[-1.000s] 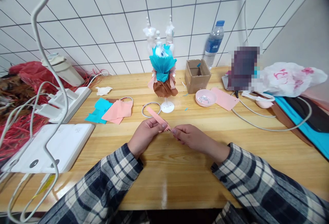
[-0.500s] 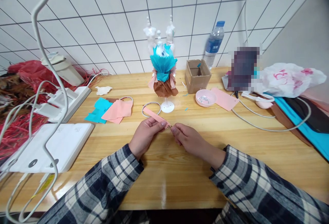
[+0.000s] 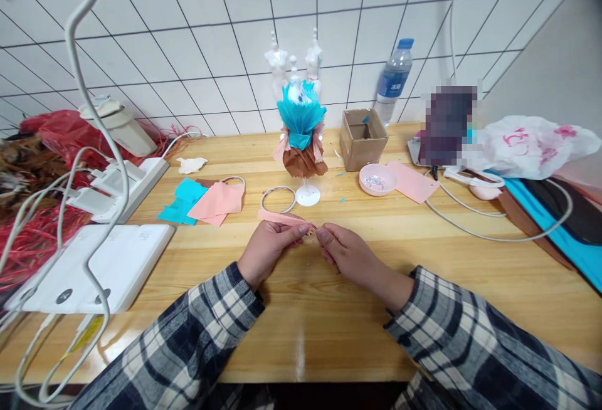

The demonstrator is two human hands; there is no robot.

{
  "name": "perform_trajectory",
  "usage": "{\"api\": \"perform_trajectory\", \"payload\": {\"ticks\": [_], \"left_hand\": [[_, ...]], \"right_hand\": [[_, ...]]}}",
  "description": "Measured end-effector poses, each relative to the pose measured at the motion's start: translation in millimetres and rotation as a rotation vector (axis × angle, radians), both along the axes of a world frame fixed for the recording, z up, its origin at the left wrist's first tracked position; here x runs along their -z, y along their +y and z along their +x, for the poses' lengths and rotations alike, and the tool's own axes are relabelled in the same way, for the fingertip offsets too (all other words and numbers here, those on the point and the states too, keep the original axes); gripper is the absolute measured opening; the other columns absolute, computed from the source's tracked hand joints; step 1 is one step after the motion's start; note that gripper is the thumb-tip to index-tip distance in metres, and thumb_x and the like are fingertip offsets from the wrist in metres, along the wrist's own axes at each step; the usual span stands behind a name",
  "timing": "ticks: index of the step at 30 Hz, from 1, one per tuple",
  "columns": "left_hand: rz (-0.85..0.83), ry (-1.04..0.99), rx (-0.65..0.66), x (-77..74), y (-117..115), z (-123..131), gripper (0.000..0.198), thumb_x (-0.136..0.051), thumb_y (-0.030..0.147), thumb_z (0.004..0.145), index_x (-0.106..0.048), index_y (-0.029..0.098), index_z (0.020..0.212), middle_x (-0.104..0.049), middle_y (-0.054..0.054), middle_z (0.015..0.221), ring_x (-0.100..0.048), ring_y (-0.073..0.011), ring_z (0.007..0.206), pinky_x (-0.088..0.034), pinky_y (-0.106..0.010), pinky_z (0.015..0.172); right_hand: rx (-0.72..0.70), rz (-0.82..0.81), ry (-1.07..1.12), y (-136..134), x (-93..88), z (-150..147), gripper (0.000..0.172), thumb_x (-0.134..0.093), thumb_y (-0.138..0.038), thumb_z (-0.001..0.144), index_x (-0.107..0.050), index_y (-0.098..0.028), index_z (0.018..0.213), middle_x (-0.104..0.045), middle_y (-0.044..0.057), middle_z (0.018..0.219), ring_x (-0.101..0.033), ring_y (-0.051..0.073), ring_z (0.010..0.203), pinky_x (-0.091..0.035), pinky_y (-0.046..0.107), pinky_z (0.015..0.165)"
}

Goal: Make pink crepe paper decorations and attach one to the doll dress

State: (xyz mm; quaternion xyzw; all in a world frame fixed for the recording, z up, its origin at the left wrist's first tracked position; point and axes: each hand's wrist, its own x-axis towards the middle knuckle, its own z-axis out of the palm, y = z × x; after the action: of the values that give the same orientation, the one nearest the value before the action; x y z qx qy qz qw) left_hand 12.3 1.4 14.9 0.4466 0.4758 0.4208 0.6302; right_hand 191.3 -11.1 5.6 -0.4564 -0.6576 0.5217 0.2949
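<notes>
My left hand (image 3: 269,248) is closed on a strip of pink crepe paper (image 3: 277,217), thumb on top. The strip's far end sticks out to the left and its near end looks ragged beside the thumb. Right next to that end, my right hand (image 3: 345,248) is closed in a pinch; what lies between its fingertips is too small to make out. Behind the hands stands a small white mannequin stand (image 3: 308,195), dressed in blue (image 3: 301,118), pink and brown (image 3: 303,162) crepe paper. A white ring (image 3: 263,200) lies just beyond the strip.
Blue (image 3: 181,203) and pink paper pieces (image 3: 216,200) lie left. Rightward are a cardboard box (image 3: 363,150), a pink dish of shiny bits (image 3: 377,181), a pink card (image 3: 416,183), a bottle (image 3: 394,81) and a phone. A power strip (image 3: 126,187), white device (image 3: 98,266) and cables occupy the left side.
The pink strip has tipped flatter and shifted slightly left and down, turning in the left fingers. Both hands stay close together in nearly the same spot.
</notes>
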Motion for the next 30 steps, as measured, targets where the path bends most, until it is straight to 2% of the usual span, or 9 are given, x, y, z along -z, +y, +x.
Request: {"api": "perform_trajectory", "payload": {"ticks": [4,11,30], "left_hand": [[0.002,-0.005,0.001,-1.2,-0.1,0.1,0.018,-0.078,0.031,0.072,-0.076,0.016,0.081,-0.073,-0.003,0.078,-0.053,-0.0099,0.061,-0.039,-0.021,0.058],[-0.006,-0.027,-0.023,-2.0,-0.4,1.5,0.018,-0.079,0.031,0.07,-0.076,0.015,0.079,-0.074,-0.005,0.082,-0.058,-0.0126,0.068,-0.044,-0.023,0.064],[-0.043,-0.042,-0.011,3.0,0.1,-2.1,0.02,-0.077,0.032,0.073,-0.074,0.014,0.083,-0.074,-0.005,0.083,-0.063,-0.0132,0.073,-0.047,-0.024,0.07]], "right_hand": [[-0.034,-0.023,0.027,-1.4,-0.8,-1.3,0.049,-0.03,-0.061,0.096,-0.045,-0.021,0.073,-0.048,-0.004,0.06,-0.046,0.011,0.054,-0.037,0.024,0.054],[-0.038,-0.025,0.009,-1.6,0.6,-0.6,0.052,-0.026,-0.064,0.095,-0.045,-0.021,0.072,-0.048,-0.004,0.06,-0.046,0.011,0.055,-0.037,0.024,0.055],[-0.059,-0.018,-0.047,1.0,-7.1,-0.1,0.045,-0.031,-0.055,0.097,-0.041,-0.022,0.069,-0.044,-0.004,0.058,-0.042,0.012,0.053,-0.034,0.024,0.051]]}}
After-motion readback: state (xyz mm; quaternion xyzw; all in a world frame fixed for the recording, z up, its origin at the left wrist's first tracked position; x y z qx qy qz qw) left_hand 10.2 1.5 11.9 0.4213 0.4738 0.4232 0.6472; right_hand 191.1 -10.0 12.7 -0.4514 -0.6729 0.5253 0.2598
